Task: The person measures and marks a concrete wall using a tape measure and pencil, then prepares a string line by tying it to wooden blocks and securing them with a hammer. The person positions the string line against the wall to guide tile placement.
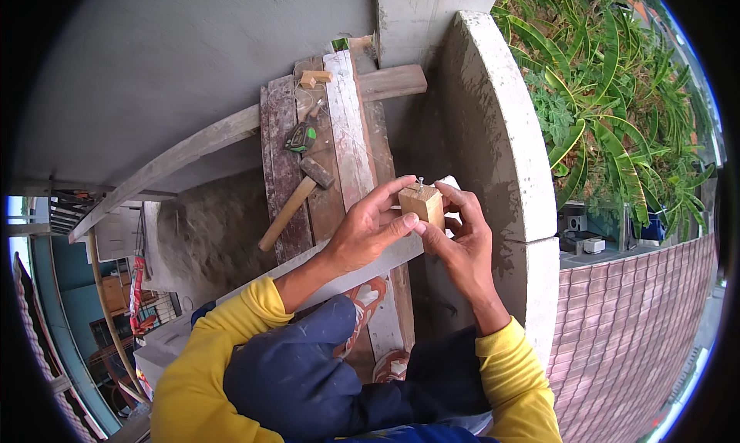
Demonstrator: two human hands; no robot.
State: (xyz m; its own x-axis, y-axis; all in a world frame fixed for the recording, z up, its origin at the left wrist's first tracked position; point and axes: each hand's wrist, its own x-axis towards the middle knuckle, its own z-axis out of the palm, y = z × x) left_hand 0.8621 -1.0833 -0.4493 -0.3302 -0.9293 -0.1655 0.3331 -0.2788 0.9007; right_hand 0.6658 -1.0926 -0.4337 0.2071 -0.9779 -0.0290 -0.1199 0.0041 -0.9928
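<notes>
A small wooden block (pixel 421 204) is held up in front of me between both hands, with a couple of nails (pixel 420 184) standing in its top face. My left hand (pixel 371 225) has its thumb against the block's near side and its index finger by the nails. Gripping the block from the right is my right hand (pixel 462 239), its thumb low on the near face and its fingers partly hidden behind. A pale piece (pixel 448 182), too covered to name, shows behind the right fingertips.
Below lie worn planks (pixel 353 150). On them rest a hammer (pixel 297 204) with a wooden handle, a green and black tape measure (pixel 301 137) and small wood offcuts (pixel 314 78). A curved concrete wall (pixel 505 127) rises on the right, beyond it plants (pixel 609 127) and roof tiles (pixel 632 327).
</notes>
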